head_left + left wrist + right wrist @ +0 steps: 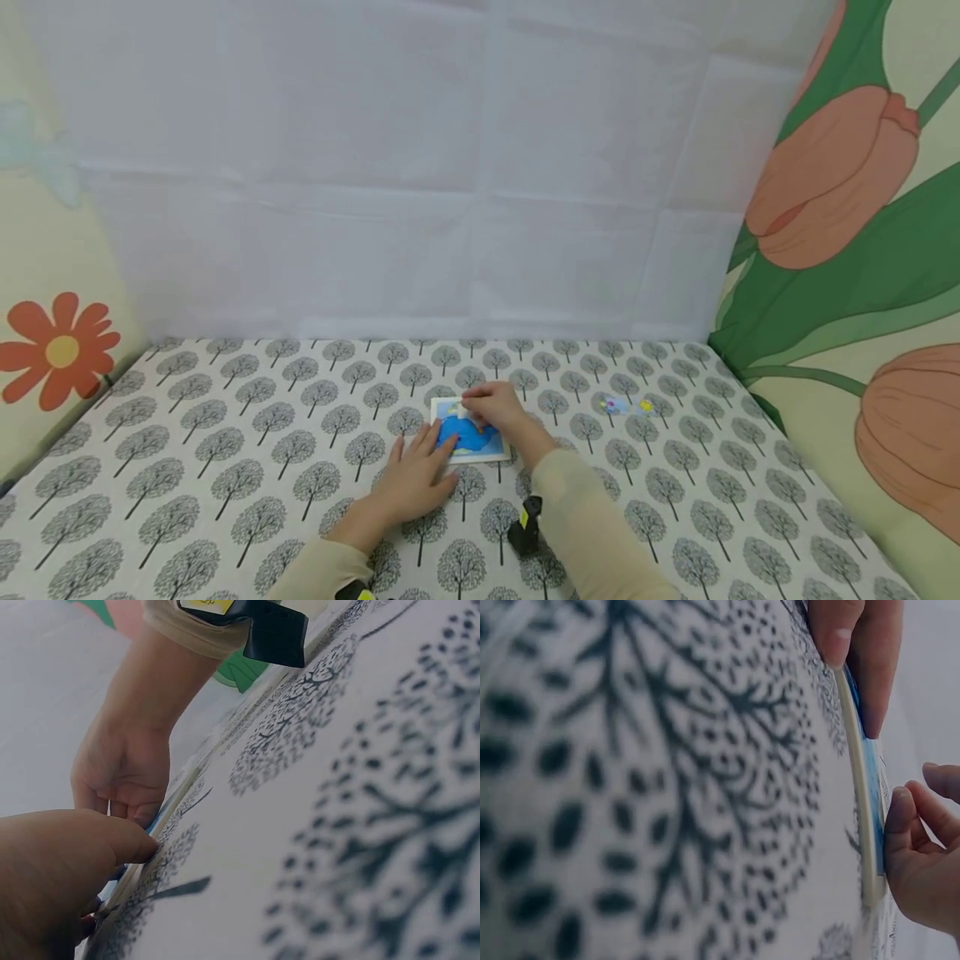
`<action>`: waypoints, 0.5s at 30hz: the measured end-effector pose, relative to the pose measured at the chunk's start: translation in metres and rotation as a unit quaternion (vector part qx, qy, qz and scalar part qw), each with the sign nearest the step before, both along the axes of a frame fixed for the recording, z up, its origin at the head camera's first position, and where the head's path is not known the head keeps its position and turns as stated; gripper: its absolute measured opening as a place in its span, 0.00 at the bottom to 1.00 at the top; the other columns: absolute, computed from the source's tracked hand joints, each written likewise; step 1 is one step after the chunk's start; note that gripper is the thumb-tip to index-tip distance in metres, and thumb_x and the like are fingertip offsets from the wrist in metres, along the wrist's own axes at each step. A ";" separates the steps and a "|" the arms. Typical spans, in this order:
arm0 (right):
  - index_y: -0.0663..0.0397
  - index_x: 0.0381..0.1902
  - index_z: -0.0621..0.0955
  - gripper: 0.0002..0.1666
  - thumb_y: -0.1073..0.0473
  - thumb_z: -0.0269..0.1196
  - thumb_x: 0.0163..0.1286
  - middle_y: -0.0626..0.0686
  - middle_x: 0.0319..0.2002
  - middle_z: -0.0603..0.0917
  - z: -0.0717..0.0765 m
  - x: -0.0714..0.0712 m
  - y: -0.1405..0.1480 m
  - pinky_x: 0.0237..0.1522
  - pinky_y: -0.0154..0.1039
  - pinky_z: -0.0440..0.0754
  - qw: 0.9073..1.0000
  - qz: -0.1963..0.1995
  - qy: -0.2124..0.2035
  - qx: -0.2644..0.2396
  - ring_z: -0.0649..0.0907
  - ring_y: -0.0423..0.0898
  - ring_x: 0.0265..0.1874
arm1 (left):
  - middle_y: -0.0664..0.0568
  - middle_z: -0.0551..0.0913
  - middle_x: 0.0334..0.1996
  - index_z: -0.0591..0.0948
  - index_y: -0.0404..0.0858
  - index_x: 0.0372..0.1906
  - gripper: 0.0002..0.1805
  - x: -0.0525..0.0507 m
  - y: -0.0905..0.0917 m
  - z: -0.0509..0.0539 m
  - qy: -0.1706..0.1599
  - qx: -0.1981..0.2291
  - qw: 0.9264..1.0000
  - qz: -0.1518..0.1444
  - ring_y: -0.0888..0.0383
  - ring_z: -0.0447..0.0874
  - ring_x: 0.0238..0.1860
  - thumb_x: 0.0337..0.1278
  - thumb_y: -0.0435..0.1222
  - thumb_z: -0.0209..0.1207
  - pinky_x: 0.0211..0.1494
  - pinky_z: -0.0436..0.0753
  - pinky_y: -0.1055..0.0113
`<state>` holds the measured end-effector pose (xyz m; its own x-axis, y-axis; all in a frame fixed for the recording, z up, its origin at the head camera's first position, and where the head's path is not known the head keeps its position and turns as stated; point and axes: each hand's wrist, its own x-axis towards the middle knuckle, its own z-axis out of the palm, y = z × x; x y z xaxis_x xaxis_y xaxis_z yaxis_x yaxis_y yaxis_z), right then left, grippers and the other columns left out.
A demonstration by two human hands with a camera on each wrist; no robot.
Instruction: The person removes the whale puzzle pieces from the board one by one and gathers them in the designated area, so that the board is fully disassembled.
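Note:
A small light-rimmed board [500, 457] with a blue picture [467, 437] lies on the table. My left hand [414, 482] rests at its lower left with fingers spread, the fingertips on the board. My right hand [497, 406] reaches over the board's upper right with bent fingers, tips close to the surface. Seen from the left wrist, the right hand [126, 769] points down at the board beyond my left hand [56, 870]. The right wrist view shows the board's edge [866, 832] between the left hand [859, 649] and the right hand [930, 859]. Whether the right fingertips pinch a piece is hidden.
Small colourful pieces [615, 405] and a yellow piece [646, 406] lie to the right of the board. The table bears a tree-print cloth [277, 500]. Behind it hangs a white sheet [420, 167], between walls painted with flowers.

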<state>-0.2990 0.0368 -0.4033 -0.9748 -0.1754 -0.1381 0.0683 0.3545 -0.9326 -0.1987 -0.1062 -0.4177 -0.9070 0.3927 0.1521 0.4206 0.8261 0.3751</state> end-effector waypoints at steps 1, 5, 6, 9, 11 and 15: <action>0.59 0.37 0.81 0.10 0.62 0.60 0.56 0.51 0.23 0.78 0.000 0.000 -0.001 0.19 0.32 0.74 1.000 0.001 -0.001 -0.001 0.74 0.40 0.17 | 0.34 0.52 0.62 0.64 0.33 0.60 0.30 0.000 0.000 0.000 0.001 -0.001 1.000 0.000 0.41 0.45 0.62 0.54 0.43 0.52 0.56 0.43 0.40; 0.60 0.37 0.81 0.10 0.62 0.60 0.56 0.51 0.23 0.78 -0.001 0.000 -0.003 0.17 0.30 0.71 1.000 0.012 0.000 0.002 0.72 0.40 0.16 | 0.34 0.52 0.62 0.64 0.33 0.60 0.30 -0.001 0.000 -0.001 0.002 -0.001 1.000 0.000 0.40 0.45 0.62 0.54 0.44 0.52 0.56 0.43 0.40; 0.60 0.37 0.81 0.10 0.62 0.60 0.57 0.50 0.23 0.78 -0.001 0.000 -0.003 0.17 0.30 0.71 1.000 0.014 -0.002 0.006 0.72 0.40 0.17 | 0.34 0.52 0.62 0.64 0.33 0.60 0.30 -0.001 0.000 -0.001 0.002 -0.001 1.000 0.000 0.40 0.45 0.62 0.54 0.44 0.52 0.56 0.43 0.40; 0.58 0.37 0.81 0.10 0.61 0.60 0.57 0.49 0.25 0.78 -0.003 0.000 -0.004 0.18 0.30 0.71 1.000 0.017 -0.002 0.019 0.72 0.40 0.18 | 0.35 0.51 0.62 0.64 0.34 0.60 0.30 -0.002 -0.001 -0.003 0.005 -0.003 1.000 0.002 0.41 0.45 0.62 0.54 0.45 0.51 0.56 0.43 0.40; 0.59 0.38 0.81 0.10 0.61 0.59 0.58 0.50 0.25 0.77 -0.004 0.000 -0.004 0.18 0.30 0.70 1.000 0.016 -0.005 0.016 0.71 0.40 0.18 | 0.35 0.51 0.62 0.64 0.34 0.60 0.30 -0.002 -0.001 -0.004 0.006 -0.001 1.000 0.003 0.41 0.45 0.62 0.54 0.45 0.51 0.56 0.43 0.40; 0.60 0.39 0.81 0.11 0.61 0.58 0.59 0.50 0.22 0.76 -0.006 0.000 -0.002 0.18 0.31 0.70 1.000 0.012 -0.005 0.005 0.70 0.40 0.16 | 0.35 0.52 0.62 0.64 0.35 0.60 0.30 -0.002 -0.001 -0.006 0.005 0.007 1.000 -0.001 0.41 0.46 0.62 0.54 0.45 0.51 0.56 0.43 0.41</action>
<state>-0.2989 0.0347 -0.4093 -0.9688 -0.1973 -0.1497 0.0690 0.3655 -0.9282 -0.2006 -0.1069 -0.4233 -0.9051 0.3915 0.1658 0.4249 0.8204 0.3826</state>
